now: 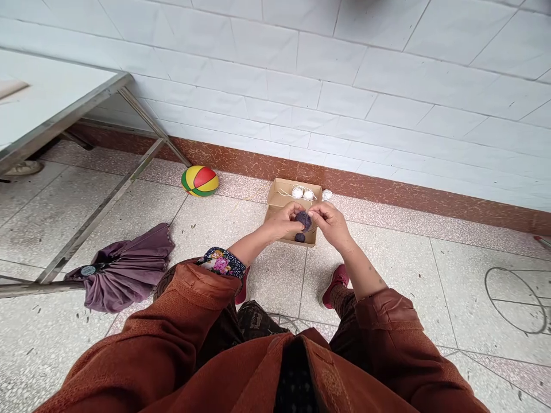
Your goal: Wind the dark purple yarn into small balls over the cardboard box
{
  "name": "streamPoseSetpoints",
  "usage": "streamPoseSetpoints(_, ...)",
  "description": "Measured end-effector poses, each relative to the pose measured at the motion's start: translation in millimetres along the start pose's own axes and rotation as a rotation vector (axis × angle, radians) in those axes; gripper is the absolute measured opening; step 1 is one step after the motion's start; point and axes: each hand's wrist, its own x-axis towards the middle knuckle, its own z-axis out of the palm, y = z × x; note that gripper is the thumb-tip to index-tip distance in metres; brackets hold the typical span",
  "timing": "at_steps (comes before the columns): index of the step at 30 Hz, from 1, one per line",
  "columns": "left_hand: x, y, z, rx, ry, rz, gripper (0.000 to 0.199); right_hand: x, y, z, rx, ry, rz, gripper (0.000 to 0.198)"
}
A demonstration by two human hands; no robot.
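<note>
A dark purple ball of yarn (303, 220) is gripped between the thumb and fingers of my left hand (284, 221). My right hand (329, 222) is closed in a pinch at the ball's upper right side, apparently on a strand of its yarn, too fine to see clearly. Below both hands lies an open cardboard box (284, 237) on the floor, partly covered by them. Inside it rests a smaller dark ball of yarn (300, 237). White balls of yarn (297, 192) with loose strands sit toward the box's far side. Another white ball (327, 195) is just right of the box.
A colourful ball (200, 181) lies by the wall, left of the box. A metal-framed table (64, 109) stands at the left, with a folded purple umbrella (124, 267) by its lower bar. A tiled wall (275, 103) rises behind the box. A thin metal ring (486, 287) is at the right.
</note>
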Motion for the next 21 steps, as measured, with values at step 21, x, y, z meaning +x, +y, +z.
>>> streamPoseSetpoints(21,11,0,2,-0.257,0.138,-0.066,0.038,-15,18,19,-0.045,-0.225,0.189,0.015)
